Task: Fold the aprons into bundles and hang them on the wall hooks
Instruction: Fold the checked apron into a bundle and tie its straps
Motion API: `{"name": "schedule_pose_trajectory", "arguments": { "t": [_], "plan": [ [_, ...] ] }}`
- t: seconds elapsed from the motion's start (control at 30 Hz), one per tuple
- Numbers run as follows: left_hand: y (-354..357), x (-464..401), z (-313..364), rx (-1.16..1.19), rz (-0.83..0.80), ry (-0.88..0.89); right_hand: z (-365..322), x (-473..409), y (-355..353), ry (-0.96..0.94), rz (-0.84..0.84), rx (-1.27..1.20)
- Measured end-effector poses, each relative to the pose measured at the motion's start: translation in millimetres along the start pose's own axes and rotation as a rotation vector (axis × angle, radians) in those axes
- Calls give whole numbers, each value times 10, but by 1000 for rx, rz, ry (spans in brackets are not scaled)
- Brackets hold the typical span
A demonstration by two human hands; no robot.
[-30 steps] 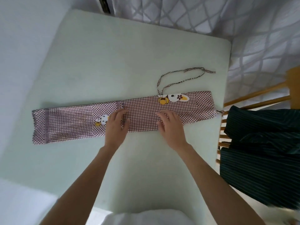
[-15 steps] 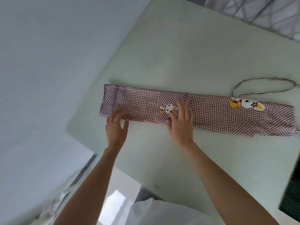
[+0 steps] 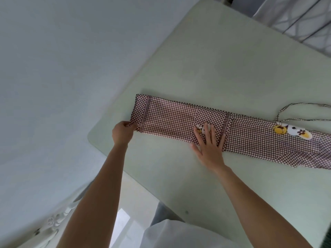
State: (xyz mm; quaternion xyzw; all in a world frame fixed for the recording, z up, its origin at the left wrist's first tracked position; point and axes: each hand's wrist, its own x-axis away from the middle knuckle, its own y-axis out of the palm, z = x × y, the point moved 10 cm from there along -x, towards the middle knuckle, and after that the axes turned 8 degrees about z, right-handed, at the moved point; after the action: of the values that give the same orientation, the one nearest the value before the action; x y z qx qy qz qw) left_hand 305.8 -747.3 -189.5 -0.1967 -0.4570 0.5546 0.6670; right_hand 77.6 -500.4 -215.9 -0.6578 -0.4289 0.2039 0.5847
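A brown-and-white checked apron (image 3: 172, 122) lies folded into a long narrow strip across the pale green table (image 3: 215, 65). Cartoon patches sit on it near the middle and toward the right. Its thin neck strap (image 3: 293, 106) loops onto the table beyond the strip at the right. My left hand (image 3: 122, 133) pinches the near corner of the strip's left end. My right hand (image 3: 208, 144) lies flat with fingers spread on the middle of the strip, partly covering the small cartoon patch. The strip's right end runs out of view.
A plain pale wall (image 3: 53, 68) fills the left side, close to the table's left edge. White patterned curtain fabric (image 3: 295, 18) hangs beyond the table's far right corner. A white ornate furniture edge (image 3: 53, 222) shows at the lower left.
My left hand slid left to the strip's end and closed on its near corner. My right hand stayed flat on the middle. The view swung left; the chair with dark cloth left the frame.
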Motion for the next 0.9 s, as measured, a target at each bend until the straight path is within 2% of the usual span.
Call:
{"name": "schedule_pose_trajectory", "arguments": {
  "t": [0.1, 0.2, 0.27, 0.37, 0.53, 0.63, 0.73, 0.8, 0.9],
  "plan": [
    [-184, 129, 119, 163, 120, 7, -20, -12, 10, -11, -20, -43],
    [-336, 486, 517, 423, 195, 133, -12, -47, -152, 8, 23, -389],
    [-273, 812, 877, 524, 136, 241, 130, 4, -476, 76, 176, -669],
    [22, 1367, 1428, 586, 1, 387, 562, 283, -881, 175, 453, -781],
    [821, 2522, 2266, 493, -169, 748, 1321, 863, -1136, 451, 611, -1015],
    [1580, 3169, 2461, 318, -334, 924, 1855, 1269, -1275, 575, 709, -973],
    [2361, 3503, 2286, 17, -458, 990, 2280, 1478, -1281, 618, 635, -803],
    [2688, 3557, 2108, -150, -491, 991, 2500, 1516, -1205, 655, 540, -787],
    [2833, 3558, 1989, -194, -506, 981, 2668, 1433, -1148, 651, 451, -768]
  ]
}}
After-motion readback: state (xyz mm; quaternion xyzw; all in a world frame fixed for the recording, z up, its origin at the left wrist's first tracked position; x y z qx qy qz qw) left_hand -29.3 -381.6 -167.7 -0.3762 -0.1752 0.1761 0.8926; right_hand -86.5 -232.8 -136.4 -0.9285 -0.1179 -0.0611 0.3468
